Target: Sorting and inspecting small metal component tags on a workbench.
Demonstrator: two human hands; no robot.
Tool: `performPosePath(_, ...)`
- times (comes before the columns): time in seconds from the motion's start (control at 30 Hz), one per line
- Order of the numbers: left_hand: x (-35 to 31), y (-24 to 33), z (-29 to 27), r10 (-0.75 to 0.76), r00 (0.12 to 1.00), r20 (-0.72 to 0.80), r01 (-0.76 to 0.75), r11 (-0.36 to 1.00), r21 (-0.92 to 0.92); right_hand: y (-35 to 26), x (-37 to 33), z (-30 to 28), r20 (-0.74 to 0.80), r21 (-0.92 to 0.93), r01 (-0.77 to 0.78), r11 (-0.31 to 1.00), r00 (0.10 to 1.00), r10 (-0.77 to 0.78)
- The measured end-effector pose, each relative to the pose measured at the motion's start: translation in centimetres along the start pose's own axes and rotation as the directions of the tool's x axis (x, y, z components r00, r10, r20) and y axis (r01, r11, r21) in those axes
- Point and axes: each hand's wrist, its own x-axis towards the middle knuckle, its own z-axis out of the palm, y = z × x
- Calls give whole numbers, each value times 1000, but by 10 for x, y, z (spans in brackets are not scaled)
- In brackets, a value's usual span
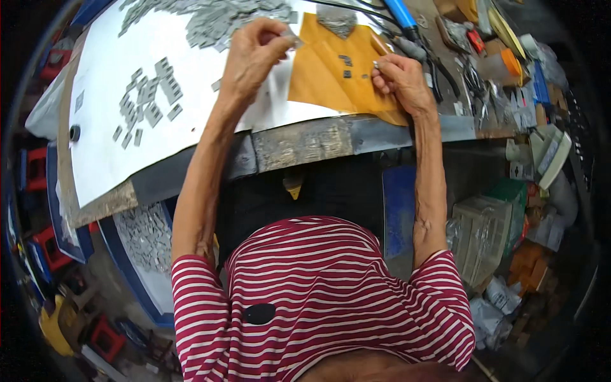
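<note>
A grey plate (292, 39) is pinched between the thumb and fingers of the left hand (258, 58), at its right side. The right hand (401, 79) grips a small bit (376, 65) at its fingertips, on its left side. Between the 2 hands, the orange sheet (312, 79) carries a few dark bits (347, 74), just left of the right hand. A clear bag (336, 22) lies beyond them, ahead of and between both hands. A heap (213, 22) of grey plates spreads ahead and left of the left hand; looser plates (147, 94) lie farther left, on white paper (172, 51) covering the surface (305, 146). A blue handle (400, 13) lies ahead of the right hand.
</note>
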Motion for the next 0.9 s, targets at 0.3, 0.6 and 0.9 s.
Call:
performPosePath(0.3, -20, -9, 5, -172, 984, -39, 149, 928, -342, -14, -7, 28, -17, 14, 127, 992, 992, -126)
performPosePath(0.6, -23, -12, 7, -170, 985, -5, 161, 941, -298, -37, -9, 74, 80, 61, 140, 988, 986, -144)
performPosePath(0.9, -26, -11, 16, -125, 992, -14, 121, 981, -150, -33, -7, 89, 93, 8, 234, 972, 968, -233)
